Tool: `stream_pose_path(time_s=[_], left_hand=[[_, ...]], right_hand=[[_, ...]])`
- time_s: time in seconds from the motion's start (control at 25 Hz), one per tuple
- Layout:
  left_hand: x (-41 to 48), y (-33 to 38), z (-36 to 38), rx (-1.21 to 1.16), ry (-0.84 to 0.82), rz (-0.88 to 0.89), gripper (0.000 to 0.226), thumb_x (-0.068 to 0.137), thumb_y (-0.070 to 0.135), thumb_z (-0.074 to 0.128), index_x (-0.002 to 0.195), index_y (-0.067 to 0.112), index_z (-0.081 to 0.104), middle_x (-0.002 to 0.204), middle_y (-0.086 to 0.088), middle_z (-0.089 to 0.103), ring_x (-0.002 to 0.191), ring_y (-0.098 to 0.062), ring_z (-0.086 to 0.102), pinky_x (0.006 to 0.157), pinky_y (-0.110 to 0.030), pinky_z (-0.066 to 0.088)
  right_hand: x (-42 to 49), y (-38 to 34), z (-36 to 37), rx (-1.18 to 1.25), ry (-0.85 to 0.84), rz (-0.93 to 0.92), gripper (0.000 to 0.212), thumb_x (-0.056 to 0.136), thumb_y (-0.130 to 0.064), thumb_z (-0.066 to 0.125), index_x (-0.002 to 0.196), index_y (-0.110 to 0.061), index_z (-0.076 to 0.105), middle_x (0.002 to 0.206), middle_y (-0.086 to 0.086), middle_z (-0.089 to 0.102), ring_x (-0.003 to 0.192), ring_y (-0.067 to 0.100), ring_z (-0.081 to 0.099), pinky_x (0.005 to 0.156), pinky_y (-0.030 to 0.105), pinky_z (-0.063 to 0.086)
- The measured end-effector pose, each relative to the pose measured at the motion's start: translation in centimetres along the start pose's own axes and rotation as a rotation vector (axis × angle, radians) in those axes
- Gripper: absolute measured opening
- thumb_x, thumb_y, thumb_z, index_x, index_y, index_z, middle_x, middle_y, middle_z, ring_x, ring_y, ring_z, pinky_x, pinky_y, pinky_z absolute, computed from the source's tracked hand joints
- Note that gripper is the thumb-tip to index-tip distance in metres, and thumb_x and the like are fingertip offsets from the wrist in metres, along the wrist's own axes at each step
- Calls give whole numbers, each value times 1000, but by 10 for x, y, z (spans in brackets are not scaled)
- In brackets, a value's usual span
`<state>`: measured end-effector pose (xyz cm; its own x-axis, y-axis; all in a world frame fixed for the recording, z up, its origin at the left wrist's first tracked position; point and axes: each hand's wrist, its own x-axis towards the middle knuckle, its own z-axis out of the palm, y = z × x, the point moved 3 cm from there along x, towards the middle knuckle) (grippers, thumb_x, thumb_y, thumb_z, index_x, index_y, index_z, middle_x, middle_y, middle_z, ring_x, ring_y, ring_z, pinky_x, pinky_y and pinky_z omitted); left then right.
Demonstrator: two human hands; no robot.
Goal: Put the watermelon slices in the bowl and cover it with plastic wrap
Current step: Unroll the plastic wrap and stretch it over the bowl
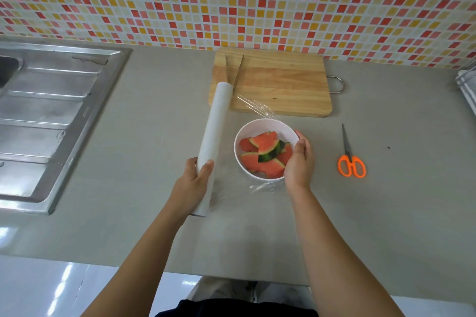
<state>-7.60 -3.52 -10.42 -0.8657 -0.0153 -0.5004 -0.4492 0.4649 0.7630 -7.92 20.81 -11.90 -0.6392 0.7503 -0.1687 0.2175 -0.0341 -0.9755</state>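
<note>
A white bowl stands on the grey counter and holds several red watermelon slices with green rind. A long white roll of plastic wrap lies slanted just left of the bowl. My left hand grips the roll near its lower end. A clear sheet of wrap stretches from the roll over the bowl, crinkled at the bowl's far and near sides. My right hand is curled round the bowl's right rim, holding the film there.
A wooden cutting board lies behind the bowl with metal tongs on its left part. Orange-handled scissors lie to the right. A steel sink drainboard fills the left. The counter's front edge is near my body.
</note>
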Motion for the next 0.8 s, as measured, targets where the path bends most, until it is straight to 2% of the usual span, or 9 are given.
stream_pose_path(time_s=[0.08,0.16,0.24,0.4,0.52,0.6,0.68,0.8], left_hand=[[-5,-3,0,-59,31,-37,43,81,58,48,114,30,48,102,1,59,94,-25,61,80,-45,55],[-10,-4,0,-110,39,-65,44,71,55,52,103,24,52,101,-4,61,88,-28,65,68,-42,58],[-13,-4,-1,-119,16,-36,38,73,53,54,94,22,55,97,-5,62,85,-28,65,58,-37,56],[-17,-14,-1,-30,-21,46,35,88,54,47,105,24,53,99,-1,60,88,-18,60,59,-31,49],[-18,-17,2,-9,17,88,35,91,52,44,108,22,53,97,3,60,88,-15,58,62,-29,44],[-18,-17,4,-1,40,114,35,93,51,44,107,21,54,95,4,60,86,-13,58,62,-27,42],[-18,-18,6,6,52,129,34,93,51,44,106,21,54,93,5,60,83,-11,57,61,-27,41],[-16,-21,6,21,73,135,35,93,51,44,106,20,55,93,1,60,84,-18,58,64,-32,42]], right_hand=[[0,1,0,-9,6,-3,33,98,-18,32,115,-13,60,106,-2,61,99,12,56,82,18,40],[-1,0,0,-26,12,4,33,98,-19,33,114,-13,60,102,-4,61,95,10,55,73,7,39],[-1,-2,0,-50,28,11,32,98,-20,33,112,-13,61,99,-6,59,92,9,53,64,2,35],[-2,-4,-1,-84,4,28,29,97,-21,33,106,-12,59,95,-4,58,88,14,52,61,7,34],[-1,-1,-7,-63,-53,112,30,97,-24,32,112,-11,54,106,3,58,96,19,53,77,23,39],[2,-3,-19,-95,-12,91,32,96,-23,31,116,-9,52,112,7,59,103,22,54,81,26,36],[11,-8,-44,-267,119,-31,29,93,-12,36,114,-4,54,112,14,60,107,29,53,79,25,33],[28,-12,-81,-742,225,-143,36,83,2,45,119,1,50,122,25,50,110,40,46,90,39,31]])
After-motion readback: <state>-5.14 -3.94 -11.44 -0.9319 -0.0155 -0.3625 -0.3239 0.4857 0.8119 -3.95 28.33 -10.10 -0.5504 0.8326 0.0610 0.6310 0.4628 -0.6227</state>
